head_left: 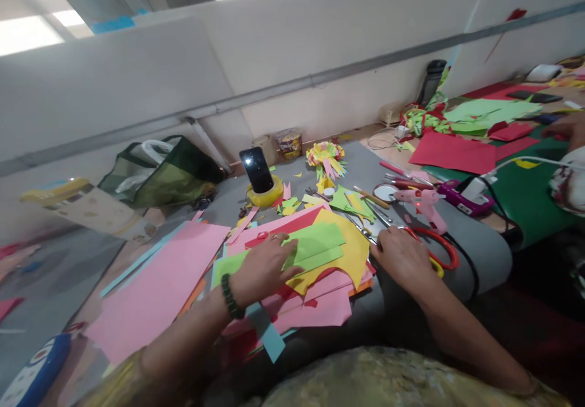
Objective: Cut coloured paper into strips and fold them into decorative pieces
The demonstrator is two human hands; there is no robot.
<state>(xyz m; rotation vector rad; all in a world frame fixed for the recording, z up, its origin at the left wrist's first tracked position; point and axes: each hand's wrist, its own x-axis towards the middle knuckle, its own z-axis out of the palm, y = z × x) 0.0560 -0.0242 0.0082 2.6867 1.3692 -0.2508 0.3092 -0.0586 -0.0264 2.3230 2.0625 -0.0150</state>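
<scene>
My left hand (265,268) lies on light green paper strips (320,240), its fingers spread, a dark green beaded bracelet at the wrist. Under the strips is a pile of coloured paper with a yellow sheet (350,242) and pink sheets (320,312). A light blue strip (269,334) hangs over the pile's near edge. To the right of the pile, the fingers of my right hand (402,258) are curled in beside a shiny metal tool (363,231); what they grip is hidden. Red-handled scissors (448,251) lie partly behind that hand.
A pink glue gun (423,206) and purple power strip (464,203) lie at right. A phone (256,169) stands in a yellow tape roll (267,195). Behind are a paper flower (325,154) and a green bag (178,169). Another person's hand (564,130) shows far right.
</scene>
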